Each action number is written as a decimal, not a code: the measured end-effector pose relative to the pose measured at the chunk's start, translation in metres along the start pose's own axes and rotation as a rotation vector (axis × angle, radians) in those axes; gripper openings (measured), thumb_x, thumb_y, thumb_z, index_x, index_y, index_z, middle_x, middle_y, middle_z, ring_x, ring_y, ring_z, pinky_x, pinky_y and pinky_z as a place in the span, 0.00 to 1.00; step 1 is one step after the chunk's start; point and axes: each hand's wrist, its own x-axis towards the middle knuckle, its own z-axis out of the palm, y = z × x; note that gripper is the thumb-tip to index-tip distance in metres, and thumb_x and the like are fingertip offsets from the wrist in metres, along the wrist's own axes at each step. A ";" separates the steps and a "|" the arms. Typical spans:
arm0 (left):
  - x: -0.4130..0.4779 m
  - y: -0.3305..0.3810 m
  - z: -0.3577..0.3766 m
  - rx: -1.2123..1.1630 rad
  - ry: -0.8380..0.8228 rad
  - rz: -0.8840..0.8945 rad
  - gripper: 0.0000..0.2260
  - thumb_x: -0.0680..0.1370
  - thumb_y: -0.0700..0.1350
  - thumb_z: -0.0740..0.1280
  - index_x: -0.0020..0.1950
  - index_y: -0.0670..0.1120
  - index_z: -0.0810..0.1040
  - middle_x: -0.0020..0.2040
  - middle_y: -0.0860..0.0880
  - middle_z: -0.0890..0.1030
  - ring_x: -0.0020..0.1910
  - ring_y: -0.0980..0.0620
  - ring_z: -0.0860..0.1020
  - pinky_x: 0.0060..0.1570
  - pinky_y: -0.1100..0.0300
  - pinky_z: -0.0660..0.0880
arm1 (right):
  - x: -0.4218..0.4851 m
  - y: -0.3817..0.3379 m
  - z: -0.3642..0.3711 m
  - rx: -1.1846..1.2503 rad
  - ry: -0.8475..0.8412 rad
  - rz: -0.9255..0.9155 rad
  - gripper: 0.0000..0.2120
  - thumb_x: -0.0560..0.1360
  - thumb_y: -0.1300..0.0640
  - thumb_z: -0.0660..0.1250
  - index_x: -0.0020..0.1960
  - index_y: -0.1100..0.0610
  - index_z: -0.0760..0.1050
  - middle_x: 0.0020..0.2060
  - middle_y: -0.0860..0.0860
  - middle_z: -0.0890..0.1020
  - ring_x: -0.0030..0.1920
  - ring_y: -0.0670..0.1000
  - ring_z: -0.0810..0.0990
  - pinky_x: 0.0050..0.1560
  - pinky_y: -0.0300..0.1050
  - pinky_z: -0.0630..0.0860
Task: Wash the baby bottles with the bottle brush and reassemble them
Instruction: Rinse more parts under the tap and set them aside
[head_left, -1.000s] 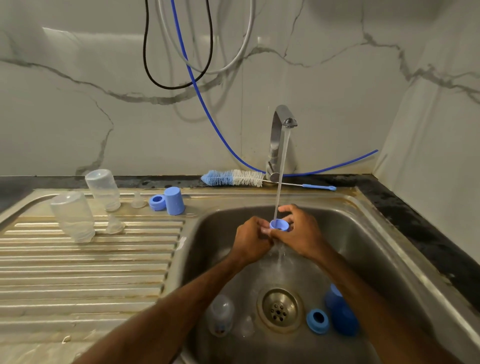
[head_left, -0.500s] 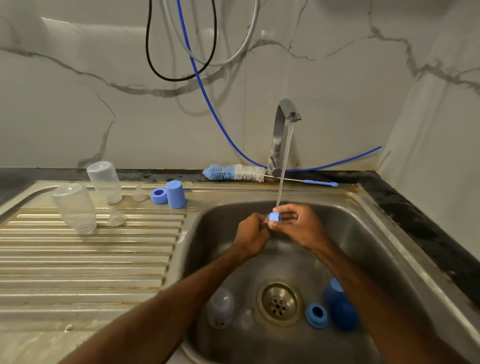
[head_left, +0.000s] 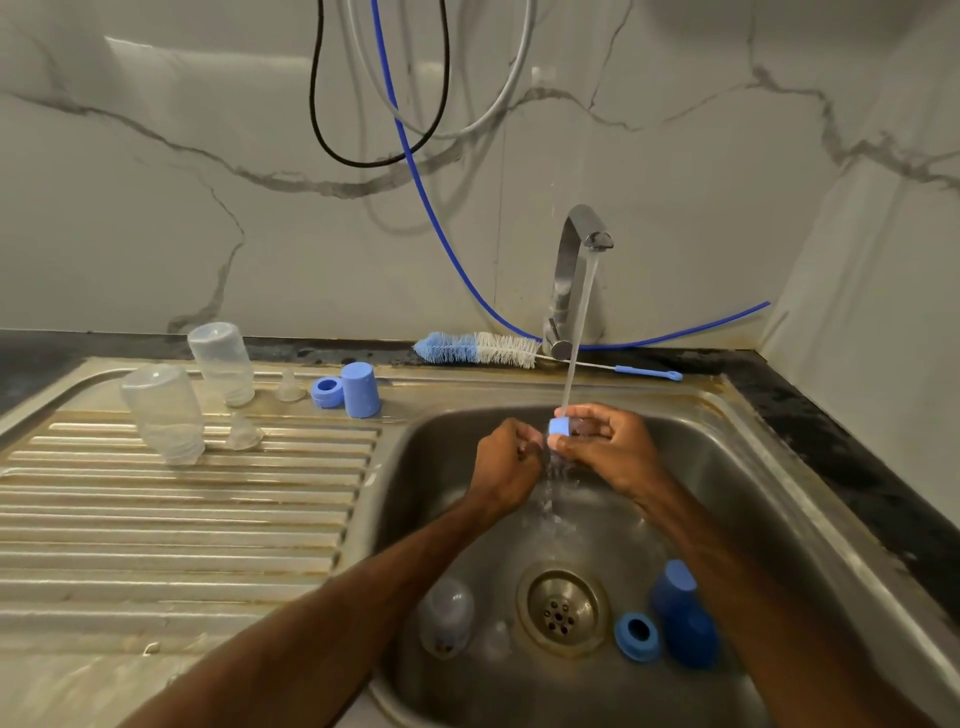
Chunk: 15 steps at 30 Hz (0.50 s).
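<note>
My right hand (head_left: 605, 449) pinches a small blue bottle ring (head_left: 560, 427) under the running water from the tap (head_left: 574, 270), over the sink (head_left: 737, 467). My left hand (head_left: 506, 460) is curled beside it, fingertips at the ring; whether it grips the ring is hidden. In the sink lie a clear bottle (head_left: 445, 616), a clear teat (head_left: 496, 642), a blue ring (head_left: 636, 636) and a blue cap (head_left: 683, 613). The bottle brush (head_left: 478, 349) lies behind the sink.
On the ribbed drainboard (head_left: 182, 519) stand two clear bottles upside down (head_left: 163, 413) (head_left: 222, 361), two clear teats (head_left: 243, 432) (head_left: 289, 387), a blue ring (head_left: 327, 391) and a blue cap (head_left: 360, 389). Hoses hang on the marble wall (head_left: 156, 208).
The ring has been turned in my fingers under the stream, from opening up to on its side. Both hands stayed under the tap.
</note>
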 end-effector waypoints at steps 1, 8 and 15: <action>0.002 0.000 -0.002 -0.016 0.030 -0.004 0.04 0.82 0.40 0.65 0.53 0.46 0.79 0.48 0.51 0.82 0.46 0.55 0.80 0.46 0.60 0.78 | 0.000 0.001 0.000 -0.010 -0.012 0.002 0.19 0.70 0.61 0.79 0.60 0.53 0.81 0.51 0.49 0.86 0.52 0.48 0.85 0.53 0.46 0.84; 0.030 0.031 -0.022 0.153 0.011 0.156 0.30 0.79 0.32 0.63 0.80 0.44 0.61 0.76 0.44 0.66 0.75 0.48 0.66 0.72 0.57 0.63 | -0.002 0.001 0.003 -0.354 -0.027 -0.091 0.25 0.68 0.63 0.80 0.62 0.53 0.79 0.52 0.44 0.81 0.50 0.41 0.80 0.45 0.28 0.73; 0.059 0.079 -0.018 0.161 -0.127 0.218 0.39 0.74 0.26 0.64 0.83 0.43 0.54 0.75 0.39 0.69 0.73 0.41 0.69 0.71 0.51 0.69 | 0.004 0.013 0.000 -0.423 -0.011 -0.117 0.18 0.68 0.59 0.80 0.57 0.54 0.82 0.48 0.46 0.84 0.46 0.41 0.81 0.50 0.37 0.79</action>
